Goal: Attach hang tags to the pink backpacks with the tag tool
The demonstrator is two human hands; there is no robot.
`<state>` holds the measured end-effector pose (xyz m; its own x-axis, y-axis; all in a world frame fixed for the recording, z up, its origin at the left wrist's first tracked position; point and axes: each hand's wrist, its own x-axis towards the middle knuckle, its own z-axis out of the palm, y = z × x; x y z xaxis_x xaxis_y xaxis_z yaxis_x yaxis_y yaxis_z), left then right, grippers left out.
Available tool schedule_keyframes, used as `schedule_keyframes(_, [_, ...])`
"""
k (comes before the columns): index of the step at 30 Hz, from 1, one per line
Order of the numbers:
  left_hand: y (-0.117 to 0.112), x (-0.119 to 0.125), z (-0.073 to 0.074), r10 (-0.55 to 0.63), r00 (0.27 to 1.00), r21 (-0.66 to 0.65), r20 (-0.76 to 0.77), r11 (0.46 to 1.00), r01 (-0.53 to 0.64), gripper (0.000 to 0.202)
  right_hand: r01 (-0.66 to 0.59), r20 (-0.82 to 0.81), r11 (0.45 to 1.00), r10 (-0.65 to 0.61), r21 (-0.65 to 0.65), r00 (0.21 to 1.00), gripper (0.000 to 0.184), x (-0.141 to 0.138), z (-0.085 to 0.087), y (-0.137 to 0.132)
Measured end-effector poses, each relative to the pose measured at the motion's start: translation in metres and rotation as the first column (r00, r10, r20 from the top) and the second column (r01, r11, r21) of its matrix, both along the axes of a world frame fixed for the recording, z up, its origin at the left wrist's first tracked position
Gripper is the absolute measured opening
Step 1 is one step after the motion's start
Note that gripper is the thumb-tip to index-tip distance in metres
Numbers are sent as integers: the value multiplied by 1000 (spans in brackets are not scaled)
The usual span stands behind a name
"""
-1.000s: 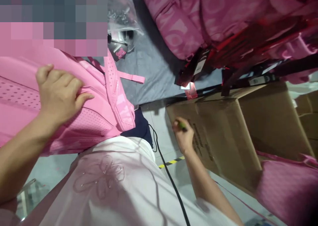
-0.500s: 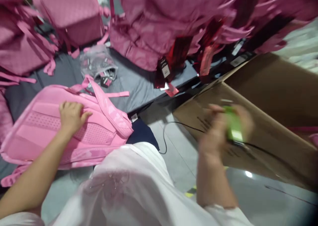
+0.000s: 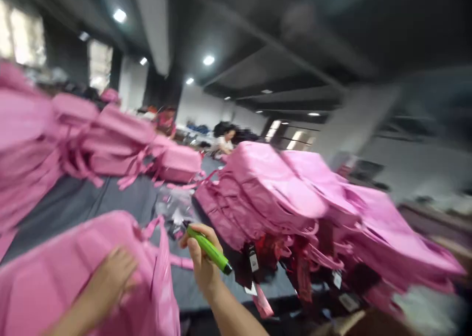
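My left hand (image 3: 110, 277) rests on a light pink backpack (image 3: 62, 272) that lies on the dark grey table (image 3: 81, 198) in front of me; its fingers are bent against the fabric and motion blurs them. My right hand (image 3: 201, 262) is closed around a green pen-like tool (image 3: 208, 250), raised above the table just right of the backpack's strap. The tool's dark tip points down and to the right.
Stacks of darker pink backpacks (image 3: 280, 198) with hanging tags fill the right side, and more pink backpacks (image 3: 73, 134) line the back left. A clear plastic bag (image 3: 175, 208) lies between them. Another person (image 3: 224, 137) sits far behind. A cardboard box edge (image 3: 354, 323) shows at bottom right.
The view has swung up from the floor and box to the room. My right hand has brought the green tool from the cardboard box over the table. My left hand stays on the backpack.
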<state>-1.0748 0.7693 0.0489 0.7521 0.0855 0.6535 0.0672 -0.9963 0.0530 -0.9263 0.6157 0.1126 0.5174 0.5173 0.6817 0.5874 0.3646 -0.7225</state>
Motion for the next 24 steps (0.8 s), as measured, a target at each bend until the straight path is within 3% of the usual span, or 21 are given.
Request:
schedule_keyframes(2, [24,22,11,44,998,-8,48,999,-44,12,-66,133,995,76,-79,988,23,22,3,15])
schedule_keyframes(4, [43,38,19,30,1000,-12,-6,999,-30,11,-62,128,987,81,-149,988,25,38,-5,22])
schedule_keyframes(7, [56,49,18,-9,994,3,-113,1000,10,18,-40,-145,971,5,-238,989,24,37,-39,19])
schedule_keyframes(9, [56,50,18,-16,992,48,-124,999,23,23,-8,-338,970,-78,-244,938,25,23,-60,17])
schedule_keyframes(11, [55,51,20,-17,994,92,-110,995,27,25,25,-439,970,-133,-242,889,28,11,-69,21])
schedule_keyframes(17, [56,60,22,-23,993,118,-118,992,38,28,16,-484,951,-171,-307,858,31,19,-62,48])
schedule_keyframes(24, [51,61,21,-18,994,146,-111,989,34,24,-49,-467,936,-128,-349,875,32,32,-58,54])
